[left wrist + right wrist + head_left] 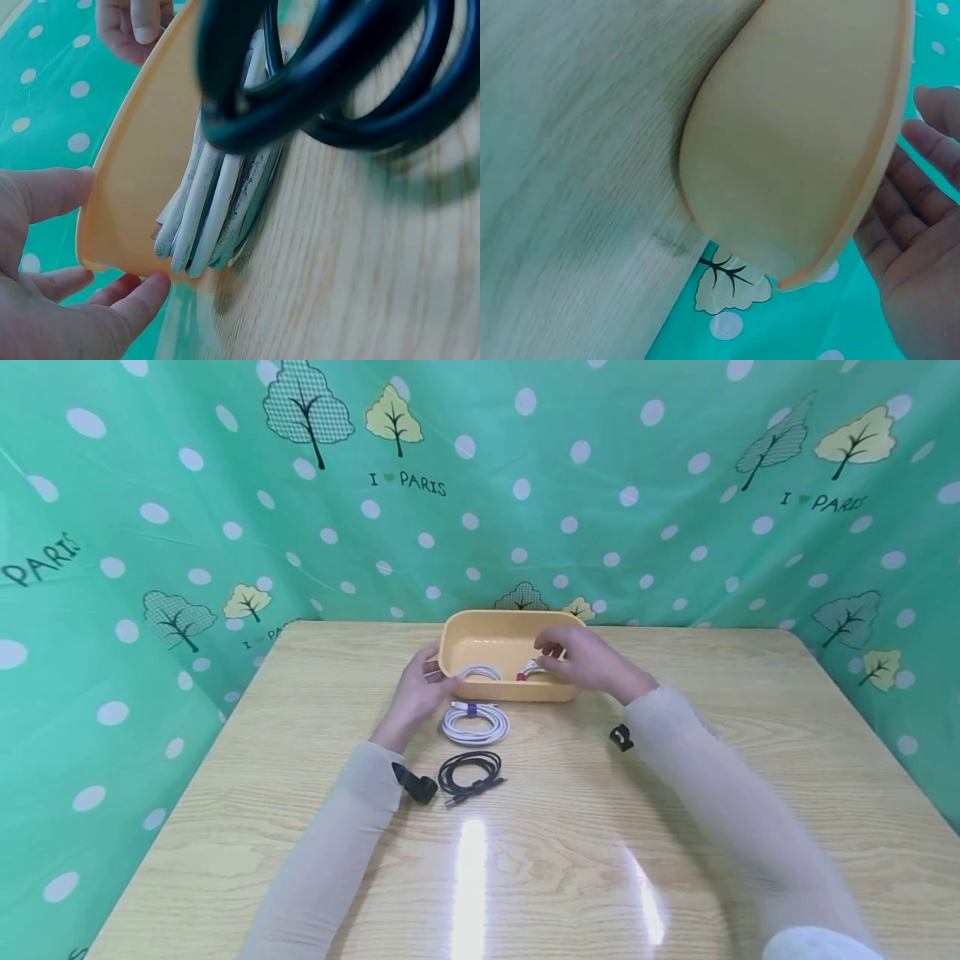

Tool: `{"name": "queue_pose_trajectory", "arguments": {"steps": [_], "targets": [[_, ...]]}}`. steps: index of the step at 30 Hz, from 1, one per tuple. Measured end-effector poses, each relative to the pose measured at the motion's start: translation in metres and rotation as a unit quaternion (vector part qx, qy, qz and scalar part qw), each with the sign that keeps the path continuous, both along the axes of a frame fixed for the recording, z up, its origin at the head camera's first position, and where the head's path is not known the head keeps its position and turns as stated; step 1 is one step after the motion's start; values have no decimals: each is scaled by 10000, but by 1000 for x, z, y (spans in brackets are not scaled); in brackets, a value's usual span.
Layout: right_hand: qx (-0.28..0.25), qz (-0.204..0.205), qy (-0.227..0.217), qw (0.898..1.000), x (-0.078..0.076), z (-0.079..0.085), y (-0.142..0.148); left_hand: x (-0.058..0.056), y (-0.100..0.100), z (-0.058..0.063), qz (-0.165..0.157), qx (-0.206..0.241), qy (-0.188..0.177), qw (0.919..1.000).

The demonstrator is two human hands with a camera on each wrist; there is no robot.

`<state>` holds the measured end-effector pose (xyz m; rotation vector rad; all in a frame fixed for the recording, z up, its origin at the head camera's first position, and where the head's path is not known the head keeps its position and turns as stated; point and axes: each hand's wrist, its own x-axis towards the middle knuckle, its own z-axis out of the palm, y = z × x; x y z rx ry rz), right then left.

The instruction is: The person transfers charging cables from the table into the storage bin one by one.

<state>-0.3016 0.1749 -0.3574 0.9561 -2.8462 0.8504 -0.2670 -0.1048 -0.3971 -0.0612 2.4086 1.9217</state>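
Observation:
A shallow yellow box (513,692) with rounded corners stands near the table's far edge. At its left end, my left hand (422,687) holds the wall, with thumb and fingers on either side of the corner. Over the box's right part is my right hand (592,662), its fingers loosely bent and pointing down. Nothing shows between those fingers in the right wrist view, where the right hand (919,217) is beside the rim. Right by its fingertips lies a white cable with a red tie (531,669). Another coiled white cable (482,672) lies at the box's left.
In front of the box lies a coiled white cable with a purple tie (476,724). Nearer still is a black coiled cable (470,777), which looms large in the left wrist view. A green dotted cloth (517,510) hangs behind the wooden table (675,860).

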Motion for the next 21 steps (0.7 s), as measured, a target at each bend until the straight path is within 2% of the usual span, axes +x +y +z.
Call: {"name": "queue_pose_trajectory", "arguments": {"steps": [11, 21], "targets": [[-338, 16, 170, 9993, 15, 4, 1, -3, 4, 0, -18, 161, 157, 9997], [-391, 338, 319, 9982, 27, 3, -3, -4, 6, 2, 27, 106, 135, 9998]]}}
